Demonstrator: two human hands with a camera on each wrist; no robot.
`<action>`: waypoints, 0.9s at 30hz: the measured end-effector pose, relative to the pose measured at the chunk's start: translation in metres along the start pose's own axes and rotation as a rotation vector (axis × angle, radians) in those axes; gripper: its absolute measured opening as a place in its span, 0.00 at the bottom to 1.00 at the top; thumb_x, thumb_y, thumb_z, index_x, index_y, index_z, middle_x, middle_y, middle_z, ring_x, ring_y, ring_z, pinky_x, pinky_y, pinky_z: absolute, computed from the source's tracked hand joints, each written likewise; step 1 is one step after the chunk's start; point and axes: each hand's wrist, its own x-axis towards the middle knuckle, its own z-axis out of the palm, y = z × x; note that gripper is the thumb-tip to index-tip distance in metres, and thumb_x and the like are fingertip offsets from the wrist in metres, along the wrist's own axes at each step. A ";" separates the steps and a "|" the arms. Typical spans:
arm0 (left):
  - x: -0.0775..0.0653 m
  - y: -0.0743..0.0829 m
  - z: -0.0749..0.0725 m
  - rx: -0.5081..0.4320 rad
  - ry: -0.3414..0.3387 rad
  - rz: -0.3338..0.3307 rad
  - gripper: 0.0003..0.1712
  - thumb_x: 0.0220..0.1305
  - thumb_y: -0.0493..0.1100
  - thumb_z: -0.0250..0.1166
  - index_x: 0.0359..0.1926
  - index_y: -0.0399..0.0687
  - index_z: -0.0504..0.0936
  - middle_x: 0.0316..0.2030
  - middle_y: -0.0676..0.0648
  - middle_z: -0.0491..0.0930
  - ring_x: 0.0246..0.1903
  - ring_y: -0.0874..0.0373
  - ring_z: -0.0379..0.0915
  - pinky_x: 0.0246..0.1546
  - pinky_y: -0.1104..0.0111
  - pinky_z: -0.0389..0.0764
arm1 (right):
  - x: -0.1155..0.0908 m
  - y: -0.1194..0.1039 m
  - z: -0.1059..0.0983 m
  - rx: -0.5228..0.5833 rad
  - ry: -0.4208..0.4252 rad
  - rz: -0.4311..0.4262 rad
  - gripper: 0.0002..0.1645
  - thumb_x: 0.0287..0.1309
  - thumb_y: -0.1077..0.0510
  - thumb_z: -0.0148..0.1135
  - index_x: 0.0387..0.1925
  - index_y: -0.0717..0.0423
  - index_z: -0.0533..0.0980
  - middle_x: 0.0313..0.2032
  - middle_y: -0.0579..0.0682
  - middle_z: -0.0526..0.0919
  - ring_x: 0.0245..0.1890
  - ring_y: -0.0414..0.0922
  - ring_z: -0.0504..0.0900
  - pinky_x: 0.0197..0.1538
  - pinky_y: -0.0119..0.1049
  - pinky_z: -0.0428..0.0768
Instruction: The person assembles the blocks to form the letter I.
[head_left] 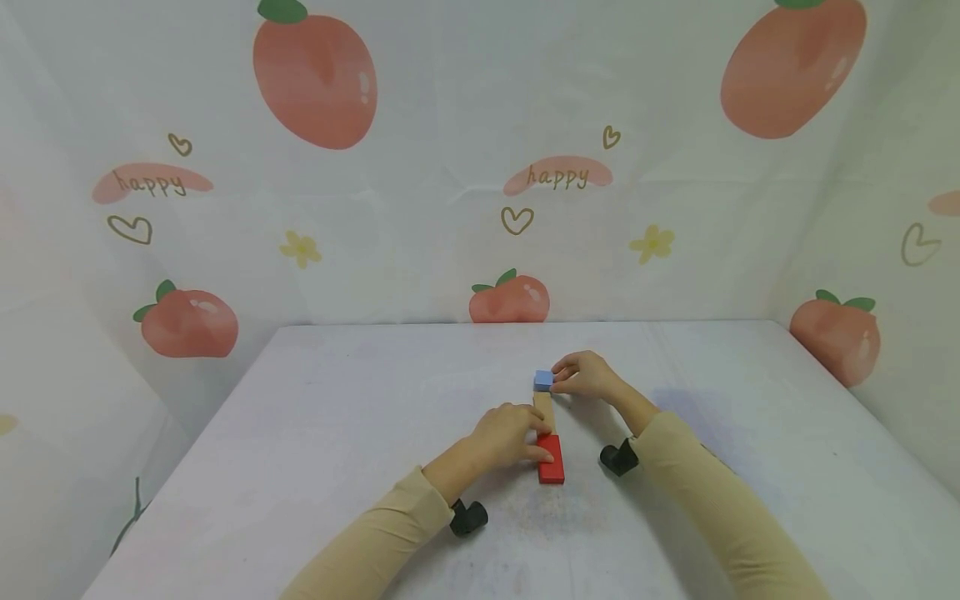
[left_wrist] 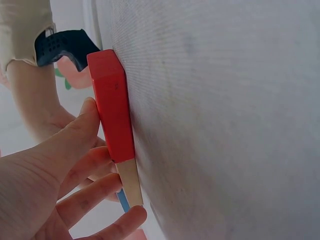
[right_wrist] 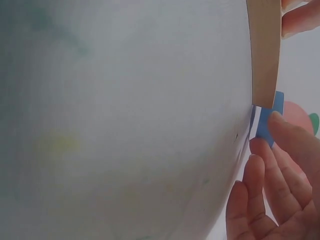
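Note:
Three blocks lie end to end in a line on the table: a red block [head_left: 552, 474] nearest me, a plain wooden block [head_left: 543, 402] in the middle and a small blue block [head_left: 543, 382] at the far end. My left hand [head_left: 504, 435] rests over the near two, its thumb touching the red block [left_wrist: 112, 110] and spread fingers along the wooden block [left_wrist: 130, 182]. From the right side, my right hand [head_left: 588, 377] pinches the blue block [right_wrist: 262, 129] between thumb and forefinger, where it meets the wooden block [right_wrist: 265, 55].
The white table [head_left: 375, 400] extends around the blocks. A printed cloth [head_left: 420, 108] hangs behind its far edge. Black wrist mounts [head_left: 619, 458] stick out beneath both beige sleeves [head_left: 697, 483], low over the table.

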 end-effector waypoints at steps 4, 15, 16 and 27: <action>0.000 0.000 0.000 0.002 -0.006 -0.002 0.24 0.52 0.58 0.68 0.49 0.57 0.83 0.52 0.54 0.79 0.51 0.56 0.76 0.48 0.64 0.78 | 0.003 0.001 0.001 -0.013 -0.010 0.003 0.20 0.53 0.57 0.66 0.46 0.63 0.77 0.41 0.58 0.85 0.46 0.51 0.79 0.51 0.45 0.78; 0.001 0.000 -0.001 0.004 -0.003 -0.006 0.24 0.51 0.58 0.68 0.49 0.57 0.83 0.52 0.54 0.79 0.51 0.56 0.76 0.47 0.65 0.78 | 0.008 0.005 0.000 -0.031 -0.029 -0.029 0.20 0.52 0.57 0.67 0.46 0.63 0.78 0.42 0.59 0.85 0.47 0.52 0.79 0.50 0.45 0.78; 0.001 0.000 -0.001 0.003 -0.003 -0.006 0.23 0.51 0.58 0.68 0.49 0.57 0.83 0.52 0.54 0.79 0.51 0.56 0.76 0.47 0.65 0.78 | 0.008 0.005 0.000 -0.032 -0.031 -0.038 0.20 0.52 0.57 0.67 0.46 0.63 0.78 0.42 0.59 0.85 0.47 0.52 0.80 0.50 0.45 0.78; 0.000 0.001 -0.001 -0.001 -0.014 -0.013 0.24 0.52 0.58 0.68 0.49 0.57 0.83 0.52 0.54 0.79 0.52 0.56 0.75 0.48 0.65 0.78 | 0.010 0.005 0.000 -0.021 -0.039 -0.061 0.20 0.51 0.58 0.67 0.45 0.63 0.78 0.40 0.58 0.86 0.44 0.50 0.80 0.46 0.41 0.79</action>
